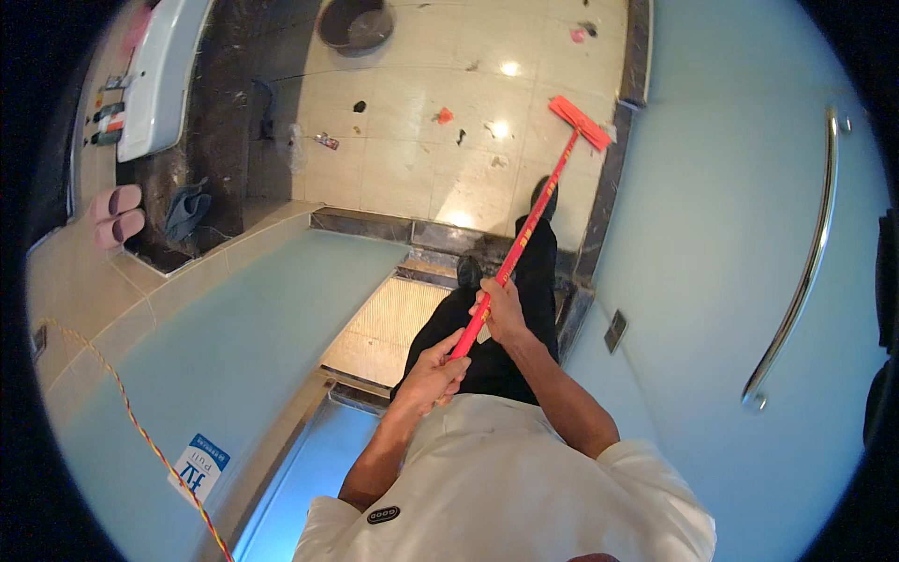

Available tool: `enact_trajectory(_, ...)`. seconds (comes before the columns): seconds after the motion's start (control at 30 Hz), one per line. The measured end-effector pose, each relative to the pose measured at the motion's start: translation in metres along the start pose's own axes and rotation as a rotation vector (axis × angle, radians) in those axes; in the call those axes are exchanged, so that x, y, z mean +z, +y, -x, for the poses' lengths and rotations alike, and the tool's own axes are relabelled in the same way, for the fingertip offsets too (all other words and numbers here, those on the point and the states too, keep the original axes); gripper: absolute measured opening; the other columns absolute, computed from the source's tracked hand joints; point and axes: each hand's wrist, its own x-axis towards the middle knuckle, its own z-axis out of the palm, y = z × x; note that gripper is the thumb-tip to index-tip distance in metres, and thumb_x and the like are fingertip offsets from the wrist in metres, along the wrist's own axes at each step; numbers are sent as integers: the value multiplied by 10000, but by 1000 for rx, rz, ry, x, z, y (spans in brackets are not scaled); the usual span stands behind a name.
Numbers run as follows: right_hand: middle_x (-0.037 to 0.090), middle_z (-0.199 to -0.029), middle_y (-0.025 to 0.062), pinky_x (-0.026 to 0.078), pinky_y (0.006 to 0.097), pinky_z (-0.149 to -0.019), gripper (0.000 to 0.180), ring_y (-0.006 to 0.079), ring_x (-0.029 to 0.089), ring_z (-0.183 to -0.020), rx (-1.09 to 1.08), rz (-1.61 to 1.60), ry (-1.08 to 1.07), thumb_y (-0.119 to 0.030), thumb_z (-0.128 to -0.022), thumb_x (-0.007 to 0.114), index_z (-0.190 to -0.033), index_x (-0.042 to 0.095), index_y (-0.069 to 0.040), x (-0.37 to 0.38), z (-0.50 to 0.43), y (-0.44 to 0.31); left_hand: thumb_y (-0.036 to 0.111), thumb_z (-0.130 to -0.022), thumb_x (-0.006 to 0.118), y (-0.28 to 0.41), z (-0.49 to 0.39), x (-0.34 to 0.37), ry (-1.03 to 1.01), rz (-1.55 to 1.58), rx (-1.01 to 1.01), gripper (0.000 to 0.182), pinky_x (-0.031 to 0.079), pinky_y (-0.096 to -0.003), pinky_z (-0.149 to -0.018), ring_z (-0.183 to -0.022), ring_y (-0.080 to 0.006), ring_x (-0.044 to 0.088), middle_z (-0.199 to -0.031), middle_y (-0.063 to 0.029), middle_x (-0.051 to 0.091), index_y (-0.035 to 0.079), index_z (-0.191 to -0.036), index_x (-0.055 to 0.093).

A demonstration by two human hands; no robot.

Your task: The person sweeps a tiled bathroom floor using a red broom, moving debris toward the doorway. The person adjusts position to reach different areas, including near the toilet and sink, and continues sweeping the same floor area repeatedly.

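Observation:
A long red pole (537,211) runs from my hands up and to the right, with a flat orange-red broom or mop head (579,123) at its far end, low over or on the tiled floor. My left hand (430,376) is closed around the pole's near end, close to my waist. Farther up the pole, my right hand (499,305) grips it too. Scraps of litter lie about the floor, among them an orange-red scrap (443,116), a black scrap (359,107) and a small printed wrapper (326,141). Whitish debris (611,132) touches the head's right end.
A round dark bucket (356,27) stands at the top. A white basin (158,77) and pink slippers (118,216) are at left. A dark stone threshold (449,237) crosses near my feet. Frosted glass panels flank me, the right one with a metal handle (808,274). A twisted cord (133,418) hangs at lower left.

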Motion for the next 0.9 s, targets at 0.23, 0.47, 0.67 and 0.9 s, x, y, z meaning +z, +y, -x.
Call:
enact_trajectory(0.23,499,-640,58,494,328,-459,171,185,519,-470,161,10,-12,-155,-807,547,-871,404,-88,30,3,-69,56,-823,526,68,19,31,88,13,-20,548,260,-196,-312,-400,-49,351,-607,13,431,114,-1330,323)
enact_trajectory(0.47,522,-730,59,480,341,-468,268,217,573,-566,233,34,-61,-220,-807,572,-954,377,-109,60,12,-100,41,-823,516,128,44,51,115,-59,-17,530,280,-205,-305,-399,-48,347,-608,11,428,90,-1320,338)
enact_trajectory(0.67,529,-769,58,431,329,-462,260,226,597,-658,287,43,-104,-263,-821,563,-953,382,-132,91,6,-130,43,-824,516,172,46,43,86,-169,7,519,279,-205,-308,-397,-51,353,-610,5,433,106,-1314,357)
enact_trajectory(0.9,529,-809,70,399,315,-442,275,232,600,-679,291,-57,-187,-278,-822,562,-945,367,-128,138,-20,-173,78,-814,528,266,49,33,100,-514,0,517,262,-196,-307,-392,-48,343,-610,14,430,105,-1307,373)
